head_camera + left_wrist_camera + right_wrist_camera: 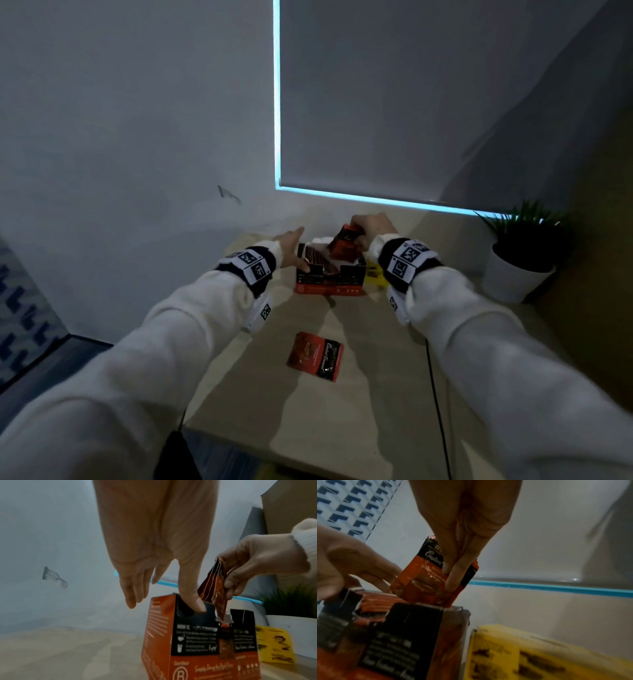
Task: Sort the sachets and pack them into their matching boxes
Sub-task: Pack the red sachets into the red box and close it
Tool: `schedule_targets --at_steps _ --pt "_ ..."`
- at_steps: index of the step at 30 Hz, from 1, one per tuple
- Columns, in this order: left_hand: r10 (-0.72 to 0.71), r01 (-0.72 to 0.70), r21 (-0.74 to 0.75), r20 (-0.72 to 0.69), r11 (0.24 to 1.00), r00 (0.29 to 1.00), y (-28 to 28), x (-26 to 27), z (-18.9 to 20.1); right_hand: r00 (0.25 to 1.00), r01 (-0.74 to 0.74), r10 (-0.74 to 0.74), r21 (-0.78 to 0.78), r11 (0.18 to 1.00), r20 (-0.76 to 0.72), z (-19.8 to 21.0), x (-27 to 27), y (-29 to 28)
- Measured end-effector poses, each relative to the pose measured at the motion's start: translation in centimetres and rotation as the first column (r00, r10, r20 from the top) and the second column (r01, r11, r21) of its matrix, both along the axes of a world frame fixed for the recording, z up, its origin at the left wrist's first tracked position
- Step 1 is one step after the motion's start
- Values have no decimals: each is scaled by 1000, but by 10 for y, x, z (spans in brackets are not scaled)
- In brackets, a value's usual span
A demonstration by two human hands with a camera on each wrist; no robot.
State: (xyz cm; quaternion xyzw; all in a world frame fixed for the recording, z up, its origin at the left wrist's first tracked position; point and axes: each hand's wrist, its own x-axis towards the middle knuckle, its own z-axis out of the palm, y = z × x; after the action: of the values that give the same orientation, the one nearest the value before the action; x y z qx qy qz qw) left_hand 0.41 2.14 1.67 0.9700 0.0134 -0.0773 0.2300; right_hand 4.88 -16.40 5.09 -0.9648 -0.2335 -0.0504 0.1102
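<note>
A: Which step is in hand?

B: Packing, I judge. The right hand [260, 563] pinches a small bundle of glossy orange-and-black foil sachets [214, 586] between thumb and fingertips, tilted, with the lower corner dipping into the open top of the orange-and-black cardboard box [192, 639] standing on the pale wooden table [342, 421].

A: And the left hand?

B: The left hand [154, 547] has its fingers stretched out straight and grips nothing. Its thumb hooks over the box's front wall, steadying it or holding the opening wide; the other fingers hang free beside the box's left side.

A: Is the box filling up?

B: The right wrist view shows a row of orange sachet edges [373, 600] already standing inside, towards the left of the box.

A: What remains?

B: One flat red-orange sachet [315, 356] lies alone on the table, well apart from the box, nearer the person. A yellow cardboard box [530, 653] sits just beside the orange one on its right; I cannot tell what it holds.

A: What does the next move call for?

B: Probably straightening the bundle upright and sliding it down into the free space at the right, thumb keeping the wall back. Then the lone sachet, which looks a match for this box.
</note>
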Motion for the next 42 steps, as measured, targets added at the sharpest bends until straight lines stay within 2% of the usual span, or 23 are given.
schedule_targets --at_steps 4,7,10,15,21,25,28,33,35,39,40,42 --pt "4 -4 -79 -3 997 1000 -2 4 -4 999 -38 33 -123 992 -43 -5 -2 4" --pt "-1 1 -67 -11 998 1000 -2 4 -4 992 -125 109 -315 941 -70 -3 -4 12" --pt "-11 10 -64 -15 998 1000 -2 3 -3 982 -181 139 -414 892 -129 -7 -3 26" --pt "-27 27 -83 -7 996 1000 -3 2 -1 957 -178 85 -328 928 -279 -21 1 47" --pt "17 -18 -249 -4 968 1000 3 3 -5 943 -216 123 -290 932 -308 -26 5 47" --pt "26 -27 -337 -7 941 1000 3 3 -7 949 -303 263 -268 914 -176 -34 10 40" --pt "31 -33 -362 -11 931 999 3 3 -8 962 -264 230 -301 916 -144 -43 16 42" --pt "26 -28 -364 -11 931 1000 4 3 -8 943 -326 322 -421 846 -83 -33 10 35" --pt "16 -19 -354 -12 935 1000 4 2 -7 951 -309 296 -360 880 -92 -29 4 26" --pt "15 -17 -360 -10 933 1000 5 3 -8 937 -304 324 -154 940 129 -22 -39 13" --pt "16 -19 -366 -10 931 1000 6 4 -9 935 -322 335 -120 939 116 -25 -53 12" --pt "17 -22 -393 -18 919 1000 6 4 -10 945 -325 317 -125 938 -77 -37 -81 11"
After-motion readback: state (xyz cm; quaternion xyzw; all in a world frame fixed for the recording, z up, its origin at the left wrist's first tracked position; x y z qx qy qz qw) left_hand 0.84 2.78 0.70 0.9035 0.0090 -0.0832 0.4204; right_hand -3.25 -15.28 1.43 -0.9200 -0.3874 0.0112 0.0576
